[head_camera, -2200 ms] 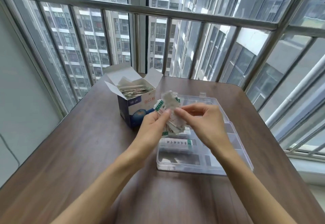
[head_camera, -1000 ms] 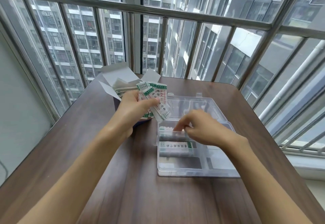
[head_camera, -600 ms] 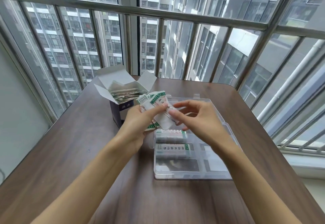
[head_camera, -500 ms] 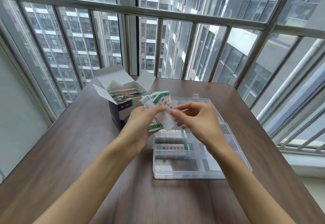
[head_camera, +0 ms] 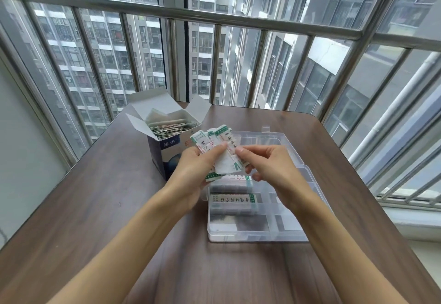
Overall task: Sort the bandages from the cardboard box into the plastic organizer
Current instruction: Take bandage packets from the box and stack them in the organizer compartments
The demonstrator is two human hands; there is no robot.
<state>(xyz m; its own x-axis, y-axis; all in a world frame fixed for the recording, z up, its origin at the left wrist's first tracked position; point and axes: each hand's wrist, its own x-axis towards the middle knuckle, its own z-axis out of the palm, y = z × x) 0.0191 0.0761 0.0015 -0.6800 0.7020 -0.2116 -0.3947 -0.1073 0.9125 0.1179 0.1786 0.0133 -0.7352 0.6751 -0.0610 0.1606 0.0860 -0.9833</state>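
Note:
My left hand (head_camera: 193, 172) grips a fanned bunch of white, green-tipped bandages (head_camera: 216, 140) above the near-left part of the clear plastic organizer (head_camera: 296, 234). My right hand (head_camera: 269, 163) pinches one bandage (head_camera: 226, 163) at the front of that bunch between thumb and forefinger. Two stacks of bandages (head_camera: 232, 200) lie in the organizer's left compartments. The open blue cardboard box (head_camera: 164, 146), with more bandages inside, stands behind and to the left of my hands.
Everything rests on a brown wooden table (head_camera: 95, 220) on a balcony. A metal railing (head_camera: 238, 20) and glass run along the table's far and right sides. The organizer's open lid (head_camera: 267, 136) lies flat behind it.
A second ago my right hand was down in the organizer while the left held the bunch near the box. The right hand has come up and pinched a bandage from the bunch.

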